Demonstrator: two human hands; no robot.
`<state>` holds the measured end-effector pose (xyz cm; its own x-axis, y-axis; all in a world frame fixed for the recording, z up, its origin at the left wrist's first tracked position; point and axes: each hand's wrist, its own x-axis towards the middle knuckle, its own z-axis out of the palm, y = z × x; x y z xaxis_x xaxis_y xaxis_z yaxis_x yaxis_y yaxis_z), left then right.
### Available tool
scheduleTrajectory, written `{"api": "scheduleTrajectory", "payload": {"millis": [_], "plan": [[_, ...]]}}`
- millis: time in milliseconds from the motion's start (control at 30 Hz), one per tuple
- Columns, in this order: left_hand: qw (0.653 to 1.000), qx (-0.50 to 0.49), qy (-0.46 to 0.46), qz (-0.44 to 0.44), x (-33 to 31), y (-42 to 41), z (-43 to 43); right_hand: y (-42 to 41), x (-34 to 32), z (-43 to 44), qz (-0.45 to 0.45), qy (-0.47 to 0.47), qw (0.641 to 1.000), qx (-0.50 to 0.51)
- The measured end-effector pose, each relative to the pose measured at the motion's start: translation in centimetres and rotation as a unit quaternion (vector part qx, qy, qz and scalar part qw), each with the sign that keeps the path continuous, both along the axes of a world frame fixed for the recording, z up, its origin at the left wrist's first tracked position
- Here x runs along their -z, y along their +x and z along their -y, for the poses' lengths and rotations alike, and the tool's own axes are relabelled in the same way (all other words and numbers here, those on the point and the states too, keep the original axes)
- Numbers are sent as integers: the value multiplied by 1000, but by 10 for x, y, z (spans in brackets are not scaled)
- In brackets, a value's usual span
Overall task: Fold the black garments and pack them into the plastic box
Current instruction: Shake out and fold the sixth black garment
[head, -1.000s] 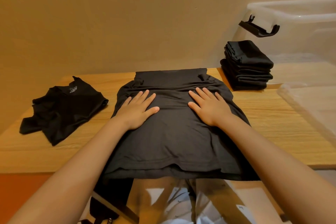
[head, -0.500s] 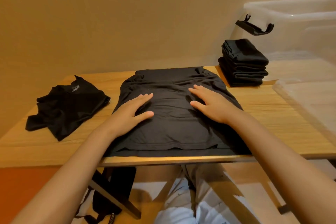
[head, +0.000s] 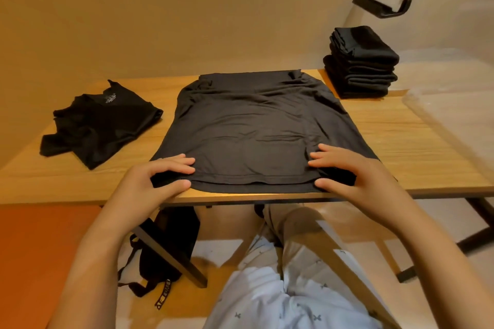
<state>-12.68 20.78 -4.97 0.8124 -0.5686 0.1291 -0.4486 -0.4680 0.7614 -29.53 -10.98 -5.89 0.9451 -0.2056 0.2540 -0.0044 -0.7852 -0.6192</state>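
Flat black fabric garment point(head: 254, 125): your left hand point(head: 149, 184) and right hand point(head: 355, 173) shift from mid-panel to hem corners, curled fingers apparently pinching, fold-ready.

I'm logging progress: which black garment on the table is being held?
The flat shirt in the middle: the left hand and right hand pinch its near hem. The crumpled shirt and the folded stack lie untouched.

The wooden table point(head: 401, 141) bears 1 spread garment point(head: 254, 128), 1 crumpled shirt point(head: 101, 125) and 1 folded stack point(head: 361, 67).
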Motion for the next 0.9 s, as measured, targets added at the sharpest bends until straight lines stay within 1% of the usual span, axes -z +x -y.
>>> {"api": "scheduleTrajectory", "payload": {"millis": [200, 333, 400, 467, 533, 667, 900], "plan": [[998, -58, -28, 6, 2, -4, -5, -1, 7, -6, 57, 12, 996, 69], [995, -82, -59, 25, 3, -9, -4, 1, 13, -21, 142, -17, 984, 105], [992, -91, -78, 38, 1, -13, -4, -2, 11, -23, 181, -10, 977, 110], [991, -91, -87, 48, -1, -16, -7, -5, 7, -21, 207, -28, 973, 101], [993, -81, -79, 42, 1, -18, -11, -9, 8, -19, 212, -49, 973, 79], [995, -74, -54, 33, 10, -19, -15, -14, 23, -20, 197, -53, 978, 39], [996, -68, -40, 36, 14, -16, -18, -16, 30, -18, 180, -68, 981, 22]]}}
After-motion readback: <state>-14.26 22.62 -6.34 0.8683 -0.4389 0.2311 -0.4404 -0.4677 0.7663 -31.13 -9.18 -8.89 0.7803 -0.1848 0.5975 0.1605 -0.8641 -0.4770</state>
